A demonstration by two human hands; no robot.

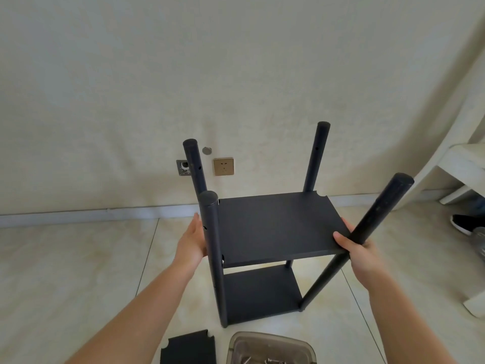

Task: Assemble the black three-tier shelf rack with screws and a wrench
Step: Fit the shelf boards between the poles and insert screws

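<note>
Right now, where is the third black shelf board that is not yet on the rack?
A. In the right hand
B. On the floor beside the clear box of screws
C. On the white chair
B: the spare shelf board lies flat on the floor, left of the screw box.

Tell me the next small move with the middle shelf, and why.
Probably swing the leaning post upright into the shelf's near right corner. The right hand grips shelf and post there, yet that post tilts outward while the other three stand straight. The left hand rests flat by the near left post, steadying it.
</note>
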